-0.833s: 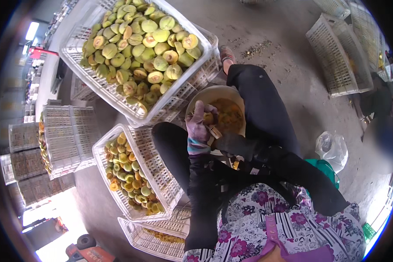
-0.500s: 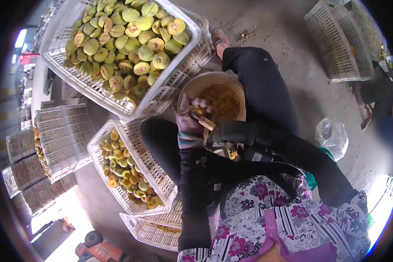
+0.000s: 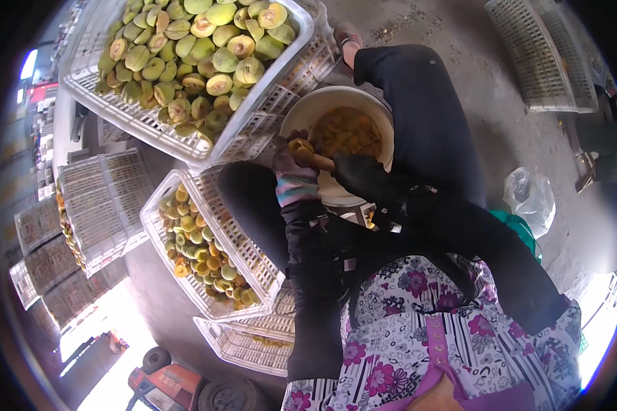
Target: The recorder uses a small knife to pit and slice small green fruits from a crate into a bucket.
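My left hand, in a purple-grey knit glove with a striped cuff, is closed around a yellowish fruit half. My right hand, in a black glove, grips a wooden-handled tool whose tip meets the fruit. That tip is hidden, so its shape does not show. Both hands are over the near left side of a pale round tub between my legs. Brownish-orange fruit pieces lie in the tub.
A large white crate heaped with green fruit halves stands at the upper left. Below it, another crate holds orange-green halves. Stacked crates stand farther left, more at upper right. A clear plastic bag lies right.
Both hands have shifted slightly upward in the picture, and the tool handle is turned to a flatter slant. The fruit half now shows more clearly in my left hand. The whole view has shifted a little.
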`<state>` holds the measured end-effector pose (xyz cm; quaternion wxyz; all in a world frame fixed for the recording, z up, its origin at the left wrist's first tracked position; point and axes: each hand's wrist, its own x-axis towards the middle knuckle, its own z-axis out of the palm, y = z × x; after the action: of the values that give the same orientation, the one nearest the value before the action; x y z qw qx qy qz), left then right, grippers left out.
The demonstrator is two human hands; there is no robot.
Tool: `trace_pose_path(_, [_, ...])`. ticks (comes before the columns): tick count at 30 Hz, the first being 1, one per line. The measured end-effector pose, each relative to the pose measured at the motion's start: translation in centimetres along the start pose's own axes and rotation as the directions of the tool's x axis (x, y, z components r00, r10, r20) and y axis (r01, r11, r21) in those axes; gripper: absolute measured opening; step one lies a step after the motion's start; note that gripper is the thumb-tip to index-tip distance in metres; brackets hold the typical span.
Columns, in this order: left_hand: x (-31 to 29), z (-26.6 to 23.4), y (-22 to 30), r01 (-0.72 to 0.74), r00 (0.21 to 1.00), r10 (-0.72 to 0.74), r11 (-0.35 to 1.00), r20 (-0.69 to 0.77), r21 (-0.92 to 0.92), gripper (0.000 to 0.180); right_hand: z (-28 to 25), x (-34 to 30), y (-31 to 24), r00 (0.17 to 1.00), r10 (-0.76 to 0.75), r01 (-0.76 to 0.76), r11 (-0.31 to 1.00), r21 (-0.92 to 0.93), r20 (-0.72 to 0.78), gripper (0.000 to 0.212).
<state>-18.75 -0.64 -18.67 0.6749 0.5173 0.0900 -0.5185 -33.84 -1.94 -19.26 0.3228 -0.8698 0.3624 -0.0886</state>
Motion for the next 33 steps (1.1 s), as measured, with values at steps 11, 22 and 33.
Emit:
trace_pose_path(11, [-0.9,1.7,0.6,-0.317,0.945,0.237,0.828,0.225,0.463,0.046,-4.6,0.0,-1.3,0.874,-0.124,-0.101,0.899,0.426,0.471,0.027])
trace_pose_path(22, [4.6,-4.3,-2.5,-0.021,0.993,0.023,1.0,0.112,-0.021,0.04,-0.4,-1.2,-1.6,0.957,0.023,-0.108,0.954,0.281,0.29,0.026])
trace_pose_path(33, [-1.9,-4.0,6.4,-0.576,0.773,0.578,0.466,0.262,0.671,0.034,-3.7,-0.7,-3.1,0.907,0.306,-0.419,0.617,0.666,0.289,0.047])
